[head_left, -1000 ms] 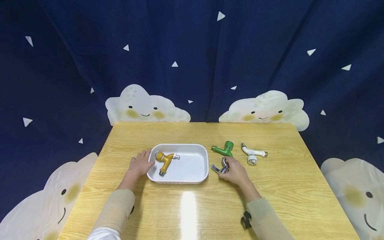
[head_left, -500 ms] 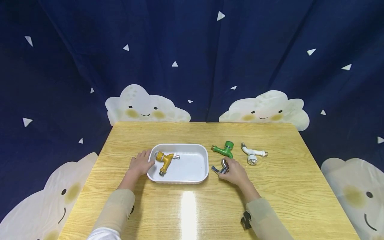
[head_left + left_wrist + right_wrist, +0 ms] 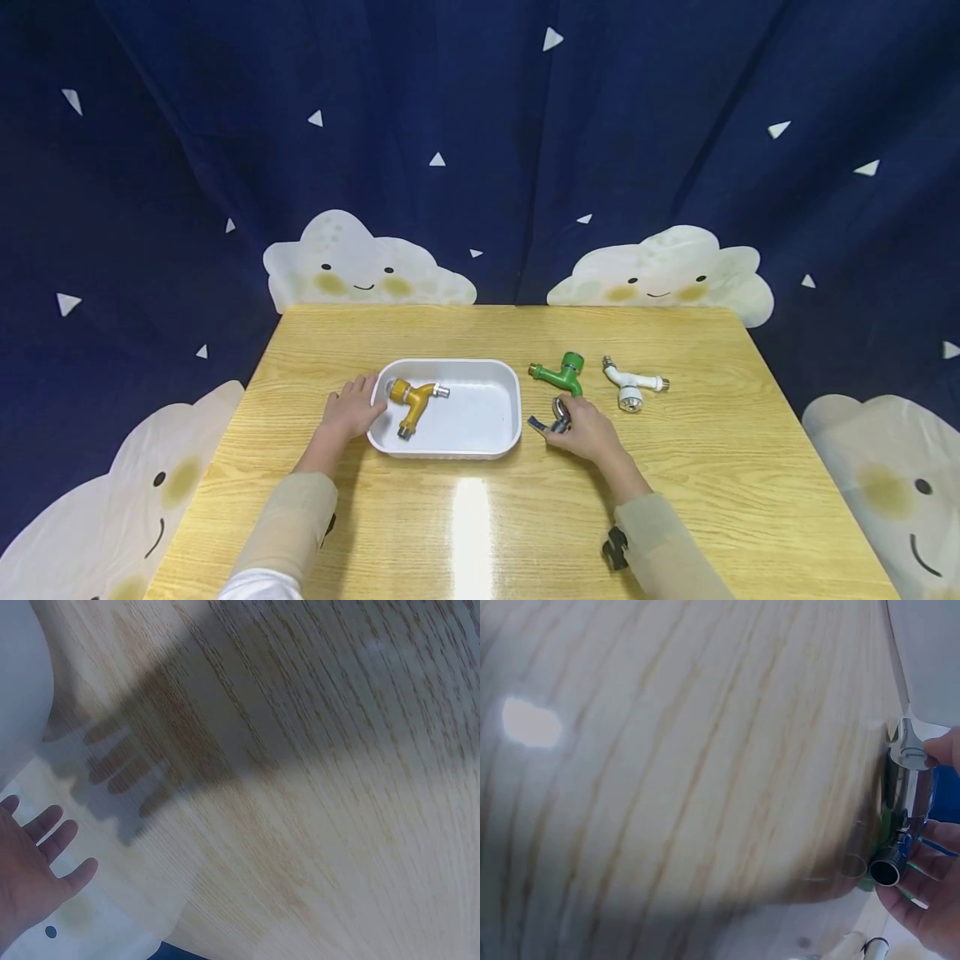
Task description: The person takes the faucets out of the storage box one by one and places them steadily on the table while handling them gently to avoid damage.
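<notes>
My right hand (image 3: pixel 588 429) grips a shiny chrome tap (image 3: pixel 558 421) on the table just right of the white tray (image 3: pixel 480 454). In the right wrist view, thumb and fingers are on either side of the chrome tap (image 3: pixel 904 802), whose round threaded end faces the camera. My left hand (image 3: pixel 350 410) rests against the tray's left rim, thumb at the edge and fingers extended. The left wrist view shows that hand (image 3: pixel 34 874) with its fingers spread. Inside the tray, on its left side, lies a yellow tap (image 3: pixel 415 404).
A green tap (image 3: pixel 561 375) lies just beyond my right hand, partly overlapped by it. Farther right is a white tap (image 3: pixel 633 386). The wooden table (image 3: pixel 720 467) ends at a dark blue curtain (image 3: pixel 487 125) with cloud shapes.
</notes>
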Tool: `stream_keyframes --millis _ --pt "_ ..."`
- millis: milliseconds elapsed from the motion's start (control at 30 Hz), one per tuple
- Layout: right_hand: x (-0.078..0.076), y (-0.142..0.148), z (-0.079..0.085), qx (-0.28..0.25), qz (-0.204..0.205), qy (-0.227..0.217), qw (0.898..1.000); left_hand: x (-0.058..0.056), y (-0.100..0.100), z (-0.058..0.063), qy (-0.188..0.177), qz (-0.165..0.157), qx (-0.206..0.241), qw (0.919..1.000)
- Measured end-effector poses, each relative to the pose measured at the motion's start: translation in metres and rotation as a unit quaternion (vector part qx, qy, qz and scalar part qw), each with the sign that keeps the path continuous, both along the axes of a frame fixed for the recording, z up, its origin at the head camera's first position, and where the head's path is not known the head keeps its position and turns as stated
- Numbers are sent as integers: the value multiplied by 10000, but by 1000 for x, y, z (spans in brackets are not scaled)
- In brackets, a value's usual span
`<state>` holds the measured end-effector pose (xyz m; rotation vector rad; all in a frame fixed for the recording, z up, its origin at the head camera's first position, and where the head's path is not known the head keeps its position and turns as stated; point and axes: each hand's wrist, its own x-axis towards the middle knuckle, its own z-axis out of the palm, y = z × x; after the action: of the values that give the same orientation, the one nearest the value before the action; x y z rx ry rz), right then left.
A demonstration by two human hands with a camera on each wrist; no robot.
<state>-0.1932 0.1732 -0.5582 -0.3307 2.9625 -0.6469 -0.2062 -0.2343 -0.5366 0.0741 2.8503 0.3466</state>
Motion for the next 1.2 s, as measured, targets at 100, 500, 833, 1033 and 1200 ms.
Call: stream_keyframes --millis 100,500,833,1033,1200 --pt "1 0 2 173 52 -34 9998 0 0 0 -24 3 6 10000" --pt "4 -3 6 514 181 49 9985 0 1 -1 5 25 32 10000" --pt "2 -2 12 587 295 -103 9978 0 -1 -2 131 -21 42 9999" --pt "-4 -3 28 414 511 26 9978 0 -1 -2 124 -18 50 9999" --pt "-11 -9 45 137 610 360 9974 0 0 -1 45 10 94 9999"
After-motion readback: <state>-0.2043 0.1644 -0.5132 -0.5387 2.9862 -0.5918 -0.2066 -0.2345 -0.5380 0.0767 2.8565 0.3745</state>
